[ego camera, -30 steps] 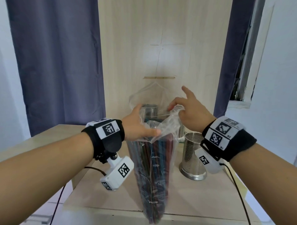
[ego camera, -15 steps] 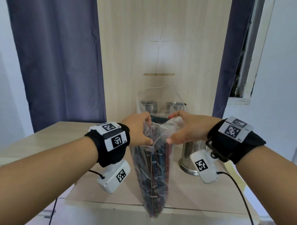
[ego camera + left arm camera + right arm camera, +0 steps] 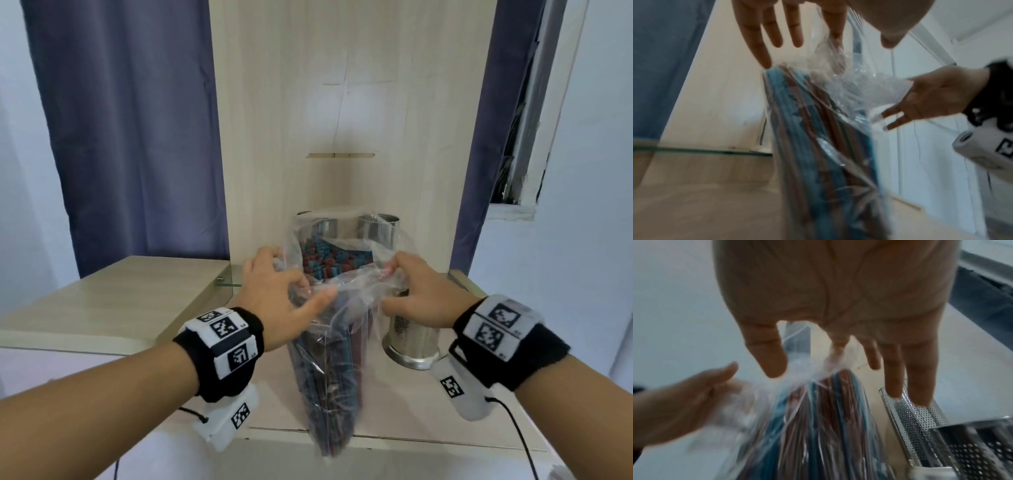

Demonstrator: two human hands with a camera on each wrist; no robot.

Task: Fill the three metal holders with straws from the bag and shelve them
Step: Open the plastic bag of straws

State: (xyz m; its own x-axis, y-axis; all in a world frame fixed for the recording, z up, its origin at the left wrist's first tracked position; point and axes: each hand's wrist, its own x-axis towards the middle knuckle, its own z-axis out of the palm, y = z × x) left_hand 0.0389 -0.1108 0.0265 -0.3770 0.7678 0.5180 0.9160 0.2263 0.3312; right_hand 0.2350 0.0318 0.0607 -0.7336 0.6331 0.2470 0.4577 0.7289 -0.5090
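Both hands' grip pinches the bag (image 3: 329, 359) mouth open, straws (image 3: 325, 262) between them.

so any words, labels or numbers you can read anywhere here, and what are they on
No readable words, brands or numbers.
Left wristband: square black-and-white code tags, tiny print beside them too small to read.
Right wristband: the same, unreadable.
Wrist cameras: code tags only.
Bag of straws and metal holder: no print visible.

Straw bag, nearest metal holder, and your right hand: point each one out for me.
Straw bag (image 3: 329, 370), head view, on its clear side over the straws.
Nearest metal holder (image 3: 411, 337), head view, on its perforated wall.
Right hand (image 3: 423, 294), head view, on its back.
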